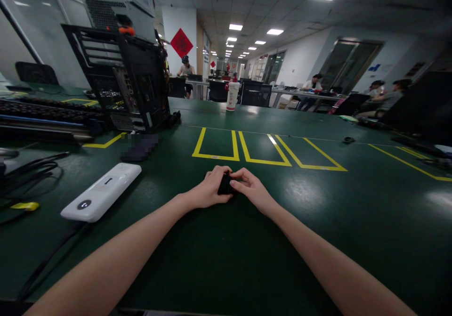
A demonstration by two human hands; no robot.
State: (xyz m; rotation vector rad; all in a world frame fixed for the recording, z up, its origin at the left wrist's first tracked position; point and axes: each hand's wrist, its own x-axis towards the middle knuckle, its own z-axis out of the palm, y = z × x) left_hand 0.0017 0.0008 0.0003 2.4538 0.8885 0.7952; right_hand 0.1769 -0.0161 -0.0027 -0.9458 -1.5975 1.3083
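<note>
Between my two hands is a small black object (225, 184), close to the green tabletop (226, 245); its exact kind does not show. My left hand (212, 187) is closed around its left side, the fingers over the far edge and the thumb at the near edge. From the other side, my right hand (250, 188) pinches its right side with thumb and fingertips. Part of the object is hidden by my fingers. Just beyond my hands, yellow tape outlines (215, 157) mark the table.
A white device (106, 191) with a black cable lies at left, a dark blurred item (140, 147) behind it. An open black computer case (134, 80) stands far left. A white bottle (232, 97) stands at the back. Several people sit at distant desks.
</note>
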